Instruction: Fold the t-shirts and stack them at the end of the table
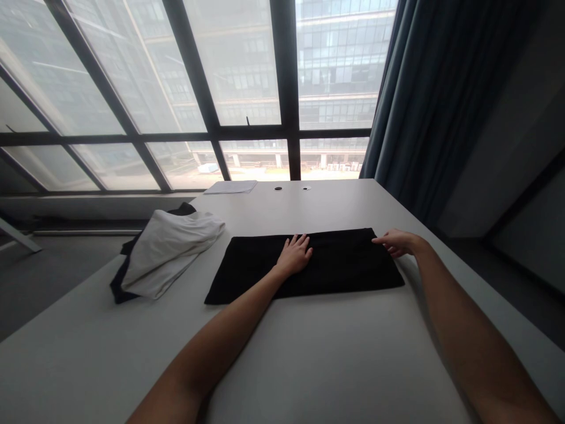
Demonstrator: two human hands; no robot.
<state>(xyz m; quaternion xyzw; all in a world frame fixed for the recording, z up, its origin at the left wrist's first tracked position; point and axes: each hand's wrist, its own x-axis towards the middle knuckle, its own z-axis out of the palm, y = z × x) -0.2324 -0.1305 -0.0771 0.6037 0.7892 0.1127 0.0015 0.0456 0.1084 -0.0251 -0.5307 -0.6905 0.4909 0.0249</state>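
A folded black garment [335, 265] lies flat in the middle of the white table [309, 353]. My left hand [295, 254] rests palm down on its centre, fingers stretched out and together. My right hand [396, 241] is at the garment's far right corner, fingers curled and pinching the cloth's edge. Both forearms reach in from the bottom of the view.
A pile of white and black clothes [165, 253] sits at the table's left edge. A sheet of paper [230, 187] lies at the far edge beside two cable holes [278, 188]. Large windows stand behind, and a dark curtain [432, 100] hangs at the right.
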